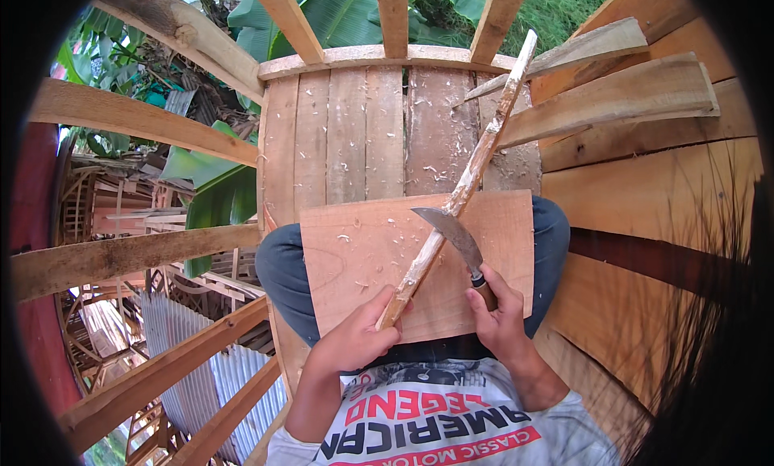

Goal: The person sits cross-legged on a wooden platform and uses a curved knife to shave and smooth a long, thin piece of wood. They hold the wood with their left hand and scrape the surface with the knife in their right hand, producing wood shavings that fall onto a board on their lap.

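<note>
One wooden board (363, 256) lies across the person's lap at centre, flecked with shavings. One long stick (463, 184) crosses it toward 1 o'clock, its near end gripped by the left hand (359, 333), fingers closed round it. At 4 o'clock the right hand (500, 317) clasps the handle of one curved knife (451, 228), blade against the stick.

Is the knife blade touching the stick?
Touching. Head view shows the knife blade lying against the stick, no gap where they cross above the board.
</note>
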A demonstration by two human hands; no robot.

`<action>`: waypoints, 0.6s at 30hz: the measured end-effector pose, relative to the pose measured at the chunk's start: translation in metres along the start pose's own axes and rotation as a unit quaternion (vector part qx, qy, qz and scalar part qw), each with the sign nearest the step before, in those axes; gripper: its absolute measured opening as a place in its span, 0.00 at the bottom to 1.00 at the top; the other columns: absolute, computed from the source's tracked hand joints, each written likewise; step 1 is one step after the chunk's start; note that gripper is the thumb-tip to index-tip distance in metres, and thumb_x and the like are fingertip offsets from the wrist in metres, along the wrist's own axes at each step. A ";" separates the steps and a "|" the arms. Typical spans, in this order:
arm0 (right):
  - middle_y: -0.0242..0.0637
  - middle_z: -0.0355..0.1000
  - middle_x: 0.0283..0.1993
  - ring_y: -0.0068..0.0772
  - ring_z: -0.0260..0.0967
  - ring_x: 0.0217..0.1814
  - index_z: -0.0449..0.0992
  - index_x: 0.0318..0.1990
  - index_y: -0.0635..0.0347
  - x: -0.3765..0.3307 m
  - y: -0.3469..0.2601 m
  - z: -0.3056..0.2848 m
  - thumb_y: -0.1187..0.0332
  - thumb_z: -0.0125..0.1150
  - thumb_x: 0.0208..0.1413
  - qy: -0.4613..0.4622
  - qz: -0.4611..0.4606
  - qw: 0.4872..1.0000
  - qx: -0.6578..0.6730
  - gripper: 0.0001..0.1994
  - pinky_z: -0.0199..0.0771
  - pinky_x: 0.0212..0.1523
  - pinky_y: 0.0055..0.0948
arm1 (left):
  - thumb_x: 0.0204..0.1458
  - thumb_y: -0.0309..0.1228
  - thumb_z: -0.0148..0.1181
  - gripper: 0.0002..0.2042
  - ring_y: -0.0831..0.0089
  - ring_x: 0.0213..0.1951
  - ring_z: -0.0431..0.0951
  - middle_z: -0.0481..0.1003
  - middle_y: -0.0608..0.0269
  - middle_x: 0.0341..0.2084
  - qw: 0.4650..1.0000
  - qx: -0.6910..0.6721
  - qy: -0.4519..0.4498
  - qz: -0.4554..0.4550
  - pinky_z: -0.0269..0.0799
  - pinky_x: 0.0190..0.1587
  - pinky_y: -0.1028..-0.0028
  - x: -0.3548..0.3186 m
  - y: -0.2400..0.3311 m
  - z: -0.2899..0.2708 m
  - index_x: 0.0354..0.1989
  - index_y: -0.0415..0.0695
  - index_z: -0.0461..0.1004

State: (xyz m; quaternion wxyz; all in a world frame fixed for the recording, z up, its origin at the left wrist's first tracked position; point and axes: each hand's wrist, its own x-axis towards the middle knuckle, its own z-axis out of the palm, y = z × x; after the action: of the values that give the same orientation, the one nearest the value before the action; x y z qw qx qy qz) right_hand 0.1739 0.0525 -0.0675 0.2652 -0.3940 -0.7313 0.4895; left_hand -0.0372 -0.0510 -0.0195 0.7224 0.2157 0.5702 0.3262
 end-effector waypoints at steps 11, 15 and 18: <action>0.23 0.63 0.22 0.12 0.59 0.18 0.69 0.49 0.67 0.023 -0.026 -0.045 0.72 0.57 0.57 -0.132 0.229 0.946 0.189 0.14 0.58 0.19 0.16 | 0.49 0.23 0.45 0.18 0.82 0.19 0.61 0.61 0.68 0.21 0.989 -0.124 -0.041 -0.067 0.58 0.20 0.81 0.003 -0.010 -0.001 0.50 0.41 0.60; 0.25 0.64 0.23 0.11 0.58 0.17 0.69 0.50 0.67 0.022 -0.015 -0.032 0.72 0.56 0.58 -0.191 0.297 0.896 0.270 0.14 0.59 0.18 0.15 | 0.49 0.23 0.44 0.18 0.82 0.18 0.61 0.62 0.68 0.20 0.994 -0.083 -0.038 -0.059 0.58 0.20 0.81 0.003 -0.005 0.002 0.50 0.41 0.60; 0.29 0.67 0.24 0.18 0.64 0.21 0.69 0.49 0.70 0.027 -0.005 -0.030 0.72 0.59 0.56 -0.142 0.269 0.918 0.256 0.15 0.67 0.22 0.21 | 0.49 0.23 0.44 0.18 0.82 0.18 0.61 0.61 0.68 0.20 0.994 -0.092 -0.029 -0.055 0.58 0.20 0.81 0.000 -0.008 0.002 0.51 0.40 0.59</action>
State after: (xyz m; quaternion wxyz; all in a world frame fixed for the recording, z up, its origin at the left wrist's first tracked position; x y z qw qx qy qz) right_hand 0.1805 0.0890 -0.0516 0.1087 -0.4205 -0.4777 0.7636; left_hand -0.0337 -0.0563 -0.0249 0.7726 0.1260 0.5274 0.3302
